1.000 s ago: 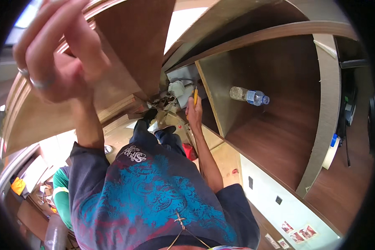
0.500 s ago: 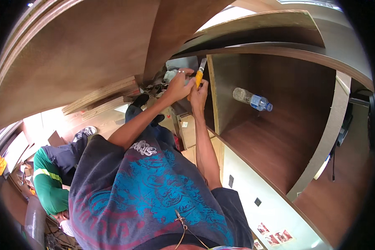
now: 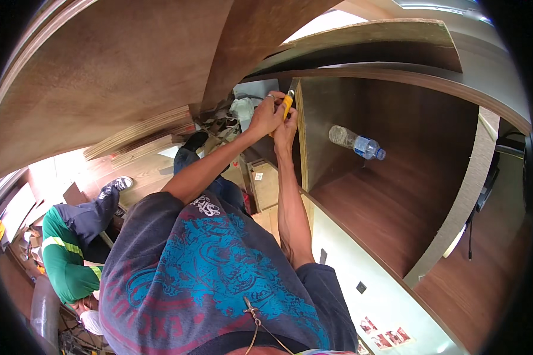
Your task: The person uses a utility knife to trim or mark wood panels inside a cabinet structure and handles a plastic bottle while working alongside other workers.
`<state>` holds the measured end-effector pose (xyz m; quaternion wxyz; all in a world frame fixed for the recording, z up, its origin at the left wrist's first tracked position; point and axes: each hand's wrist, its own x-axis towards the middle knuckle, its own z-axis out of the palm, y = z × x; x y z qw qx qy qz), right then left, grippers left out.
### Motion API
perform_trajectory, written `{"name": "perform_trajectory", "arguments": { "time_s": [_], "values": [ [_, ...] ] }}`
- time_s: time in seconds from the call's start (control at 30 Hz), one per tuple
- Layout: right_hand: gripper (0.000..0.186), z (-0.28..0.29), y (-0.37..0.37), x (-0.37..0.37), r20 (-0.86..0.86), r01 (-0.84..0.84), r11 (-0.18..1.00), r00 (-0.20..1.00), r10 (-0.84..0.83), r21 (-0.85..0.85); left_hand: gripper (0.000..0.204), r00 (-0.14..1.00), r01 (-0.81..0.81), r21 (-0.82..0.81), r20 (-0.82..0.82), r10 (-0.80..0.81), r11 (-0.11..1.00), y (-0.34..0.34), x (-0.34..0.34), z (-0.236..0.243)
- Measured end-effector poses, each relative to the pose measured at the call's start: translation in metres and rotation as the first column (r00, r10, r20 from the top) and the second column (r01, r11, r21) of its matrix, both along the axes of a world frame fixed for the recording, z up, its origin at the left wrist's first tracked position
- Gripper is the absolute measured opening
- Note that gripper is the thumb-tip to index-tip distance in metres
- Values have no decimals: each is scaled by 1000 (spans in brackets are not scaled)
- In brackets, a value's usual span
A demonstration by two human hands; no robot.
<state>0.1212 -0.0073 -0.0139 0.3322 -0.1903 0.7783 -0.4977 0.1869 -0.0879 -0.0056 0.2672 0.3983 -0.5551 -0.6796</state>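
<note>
A yellow utility knife [image 3: 287,105] points up and away, beside the raw plywood edge of the cabinet's divider panel [image 3: 302,136]. My right hand [image 3: 285,134] is wrapped round the knife's lower handle. From the left, my left hand [image 3: 267,118] closes on the same handle, its fingers near the blade end, with a ring on one finger. Only a short bit of blade shows at the tip. Just right of the divider, a clear plastic bottle with a blue label [image 3: 358,142] lies on its side inside the brown open cabinet [image 3: 420,160].
Large brown boards [image 3: 112,71] rise at the left and overhead. Stacked plywood strips [image 3: 142,135] lie on the floor below. A person in a green sleeve [image 3: 65,254] is low at the left. A loose curved board [image 3: 385,41] rests atop the cabinet.
My left hand has moved right and closed on the knife. Less of the blade shows now, and the knife is a little nearer the divider edge.
</note>
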Motion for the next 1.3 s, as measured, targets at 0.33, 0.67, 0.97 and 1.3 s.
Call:
{"name": "perform_trajectory", "arguments": {
  "time_s": [0.33,0.67,0.97,1.3],
  "values": [
    [34,-31,1,5,-77,51,984,995,-65,-169,25,1000,17,15,25,-18,1000,-4,2,6],
    [31,-3,-7,15,-36,53,992,998,-57,-115,26,1000,-14,50,-3,14,999,0,1,-2],
    [30,-2,-6,14,-17,12,983,1000,-15,-181,25,999,-46,12,4,46,999,0,2,4],
    [30,-5,-1,12,-43,-35,992,999,30,-125,25,998,-70,37,4,70,997,1,5,4]
  ]
}}
